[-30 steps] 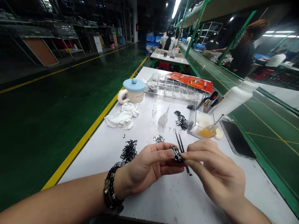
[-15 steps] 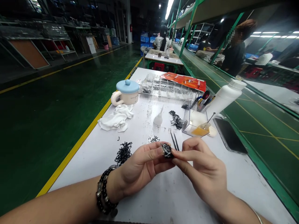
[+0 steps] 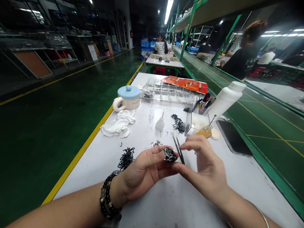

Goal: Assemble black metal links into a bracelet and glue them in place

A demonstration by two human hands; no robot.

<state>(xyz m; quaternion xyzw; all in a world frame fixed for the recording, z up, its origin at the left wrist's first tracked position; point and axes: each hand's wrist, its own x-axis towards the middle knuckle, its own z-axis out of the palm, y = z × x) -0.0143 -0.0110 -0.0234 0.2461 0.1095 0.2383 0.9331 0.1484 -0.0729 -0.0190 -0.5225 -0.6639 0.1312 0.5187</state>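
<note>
Between the thumb and fingers of my left hand (image 3: 144,164) is a small, roundish black part with silvery lines (image 3: 170,155); its exact kind I cannot make out. My right hand (image 3: 204,164) is beside it with thumb and forefinger spread apart, the thumb tip close to or touching the part's lower edge. Just behind the part, dark tweezers (image 3: 178,148) lie on the white table (image 3: 152,202). A heap of small curved black pieces (image 3: 126,158) lies left of my left hand. Small silvery pieces (image 3: 156,143) are scattered beyond my left fingers.
Beyond my hands stand a white dropper bottle (image 3: 160,122), black flat pieces (image 3: 178,123), a clear box of tools (image 3: 192,122) and a white bottle (image 3: 226,99). A phone (image 3: 234,138) lies right. Farther back are a lidded mug (image 3: 130,102), white cloth (image 3: 118,124) and compartment tray (image 3: 166,95).
My right thumb and forefinger have parted, and the forefinger has lifted off the black part. My left hand still holds it in nearly the same place.
</note>
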